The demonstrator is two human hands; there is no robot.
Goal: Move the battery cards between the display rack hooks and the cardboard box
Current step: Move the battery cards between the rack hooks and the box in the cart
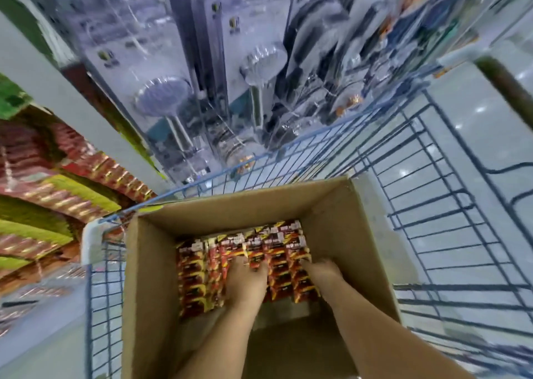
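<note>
Shop aisle, head view, blurred. Blue wire trolley [432, 194] carrying open cardboard box [150, 277]. Battery cards [199, 269], red and yellow, stacked in rows on box floor beneath both hands. Left hand [248, 277] and right hand [323, 272] down on the cards; grip cannot be told. Packaged shower heads [161, 95] hang beyond the hands.

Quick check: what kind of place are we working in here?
Most likely a retail shop aisle: a blue wire shopping trolley carries the brown cardboard box, with boxed chrome shower heads and red-and-yellow battery cards on display.
</note>
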